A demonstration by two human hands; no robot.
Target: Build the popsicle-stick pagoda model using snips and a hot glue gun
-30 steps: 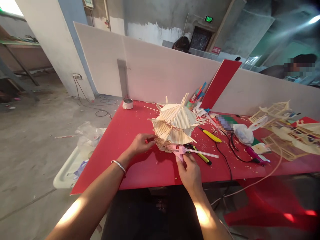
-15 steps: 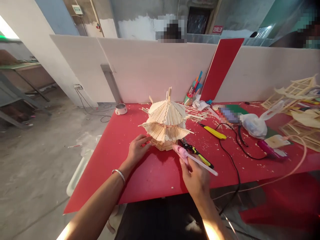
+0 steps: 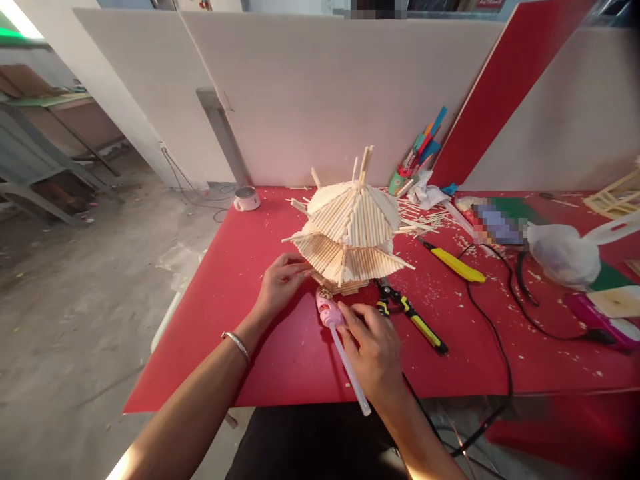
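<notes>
A pagoda model [image 3: 361,220] built of thin wooden sticks, with two roof tiers, stands on the red table. My left hand [image 3: 281,285] is closed at the left edge of its base, the fingertips partly hidden under the lower roof. In my right hand [image 3: 374,347] is a pink hot glue gun [image 3: 327,312], its nozzle end close to the front of the base. Whether the nozzle touches the sticks I cannot tell. A long translucent glue stick [image 3: 353,373] juts from the gun's rear toward me. Black-and-yellow pliers [image 3: 417,320] lie right of the model.
A yellow-handled cutter [image 3: 457,265], a black cable [image 3: 503,347] and a plastic bag [image 3: 565,257] lie to the right. Behind are a mug [image 3: 247,199], a pen holder [image 3: 399,180] and scattered sticks [image 3: 425,217]. A white partition [image 3: 325,100] borders the table's back.
My right hand and the glue gun have moved left along the base front, and the gun has turned to point more directly away from me. The view has tipped downward.
</notes>
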